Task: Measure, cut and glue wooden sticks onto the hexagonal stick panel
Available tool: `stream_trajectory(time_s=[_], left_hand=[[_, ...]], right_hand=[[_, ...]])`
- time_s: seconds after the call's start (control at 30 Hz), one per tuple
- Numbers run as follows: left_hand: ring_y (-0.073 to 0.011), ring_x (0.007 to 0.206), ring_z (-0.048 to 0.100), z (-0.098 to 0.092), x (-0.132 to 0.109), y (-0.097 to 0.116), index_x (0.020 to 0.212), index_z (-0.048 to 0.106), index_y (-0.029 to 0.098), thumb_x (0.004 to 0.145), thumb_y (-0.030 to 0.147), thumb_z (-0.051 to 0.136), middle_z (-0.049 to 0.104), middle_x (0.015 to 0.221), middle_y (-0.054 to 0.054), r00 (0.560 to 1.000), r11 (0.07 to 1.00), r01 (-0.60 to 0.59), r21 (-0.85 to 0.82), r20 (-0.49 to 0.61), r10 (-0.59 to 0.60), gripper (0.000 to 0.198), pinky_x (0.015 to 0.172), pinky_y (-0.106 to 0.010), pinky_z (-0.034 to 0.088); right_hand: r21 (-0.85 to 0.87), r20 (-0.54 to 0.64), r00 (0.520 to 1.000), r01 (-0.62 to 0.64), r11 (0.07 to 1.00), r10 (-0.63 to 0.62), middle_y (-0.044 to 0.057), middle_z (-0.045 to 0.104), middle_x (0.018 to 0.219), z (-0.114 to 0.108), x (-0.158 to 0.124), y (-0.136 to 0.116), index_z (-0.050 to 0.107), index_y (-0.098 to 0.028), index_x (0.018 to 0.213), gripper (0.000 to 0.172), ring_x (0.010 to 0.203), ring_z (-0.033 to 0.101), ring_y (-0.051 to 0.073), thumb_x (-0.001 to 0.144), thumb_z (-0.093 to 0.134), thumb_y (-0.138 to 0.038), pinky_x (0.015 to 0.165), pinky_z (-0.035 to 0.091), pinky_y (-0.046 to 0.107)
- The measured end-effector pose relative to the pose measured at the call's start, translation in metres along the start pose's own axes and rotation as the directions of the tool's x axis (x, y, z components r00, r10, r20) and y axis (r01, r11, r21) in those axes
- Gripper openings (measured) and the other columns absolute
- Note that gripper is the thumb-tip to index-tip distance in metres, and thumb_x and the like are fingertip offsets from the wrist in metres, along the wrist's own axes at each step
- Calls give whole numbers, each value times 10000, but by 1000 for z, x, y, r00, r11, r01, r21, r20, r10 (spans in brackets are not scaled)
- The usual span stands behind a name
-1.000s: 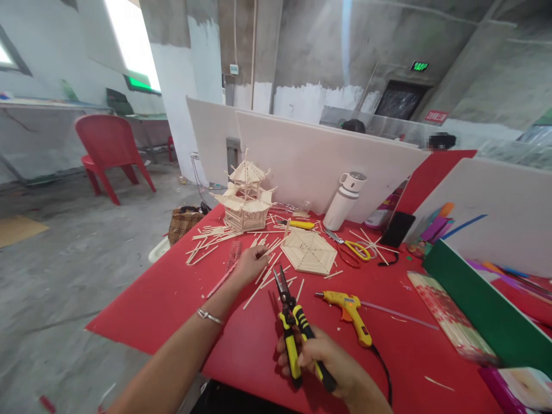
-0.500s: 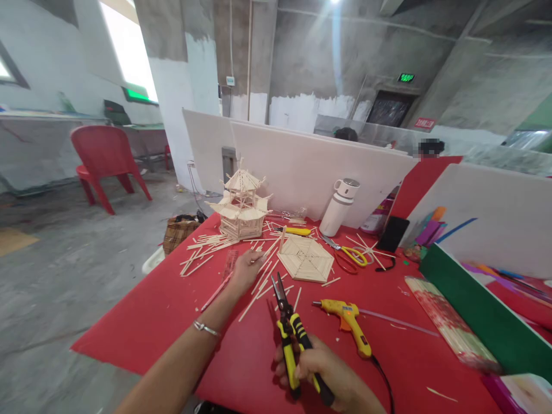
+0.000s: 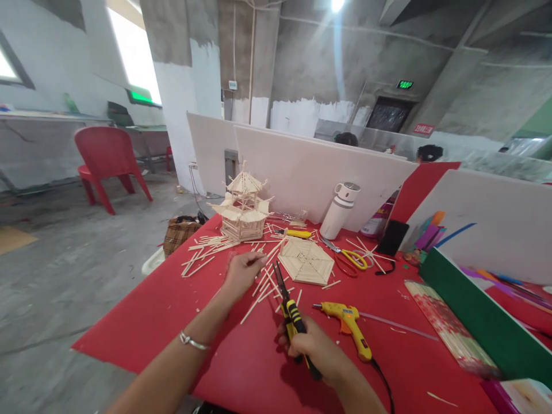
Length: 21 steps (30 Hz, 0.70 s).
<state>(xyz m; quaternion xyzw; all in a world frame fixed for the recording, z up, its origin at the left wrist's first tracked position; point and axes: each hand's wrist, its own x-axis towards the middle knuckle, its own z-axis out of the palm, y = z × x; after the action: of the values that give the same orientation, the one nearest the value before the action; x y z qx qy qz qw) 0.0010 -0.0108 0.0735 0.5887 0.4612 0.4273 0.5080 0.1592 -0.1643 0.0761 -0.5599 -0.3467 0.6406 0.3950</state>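
1. Clearly, seen from the head view, much is built: the pagoda stands upright toward the far left of the desk, walls and two roof tiers in place.
2. The panel lies flat in front of it and to the right, seemingly filled in but not joined to it.
3. Loose sticks litter the desk, so I'd judge some work is left.
4. Over the sticks, the left hand has its fingertips pinched; I can't tell whether it grips one. The right hand grasps the pliers, tips near the left hand.
5. Both pieces are pale wood: the pagoda slatted, with flaring eaves and a spiked top; the panel hexagonal, its strips ringing the centre.
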Motion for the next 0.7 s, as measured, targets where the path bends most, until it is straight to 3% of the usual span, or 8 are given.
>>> stream_trajectory(time_s=[0.13, 0.23, 0.43, 0.7], left_hand=[[-49, 380, 292, -1, -13, 13, 842, 674, 120, 661, 529, 726, 457, 457, 76, 979, 983, 149, -105, 152, -133, 450, 387, -192, 208], [-51, 373, 332, -4, -19, 19, 893, 676, 117, 646, 455, 743, 490, 475, 70, 965, 975, 202, -97, 192, -180, 424, 371, -186, 224], [-61, 373, 404, -11, -22, 26, 899, 676, 124, 674, 358, 693, 573, 570, 40, 957, 980, 196, -17, 220, -188, 325, 348, -189, 249], [-67, 365, 389, -12, -21, 27, 777, 680, 130, 708, 302, 653, 549, 514, 39, 955, 982, 139, 125, 246, -166, 187, 381, -203, 252]], right_hand=[[-28, 22, 999, 35, 999, -34, -4, 577, 804, 2, 2, -5, 545, -194, 866, 438, 730, 561, 161, 431, 551, -145, 584, 382, 249], [-33, 32, 998, 53, 998, -52, -1, 581, 812, 2, 3, -8, 535, -194, 853, 416, 742, 556, 162, 440, 561, -149, 600, 391, 251], [-33, 78, 995, 63, 997, -61, 6, 592, 842, 1, 7, -7, 525, -196, 860, 405, 783, 568, 176, 462, 574, -144, 619, 400, 260], [-46, 82, 996, 50, 998, -47, 11, 598, 820, 6, 8, -9, 523, -197, 812, 373, 779, 566, 186, 447, 582, -142, 609, 398, 267]])
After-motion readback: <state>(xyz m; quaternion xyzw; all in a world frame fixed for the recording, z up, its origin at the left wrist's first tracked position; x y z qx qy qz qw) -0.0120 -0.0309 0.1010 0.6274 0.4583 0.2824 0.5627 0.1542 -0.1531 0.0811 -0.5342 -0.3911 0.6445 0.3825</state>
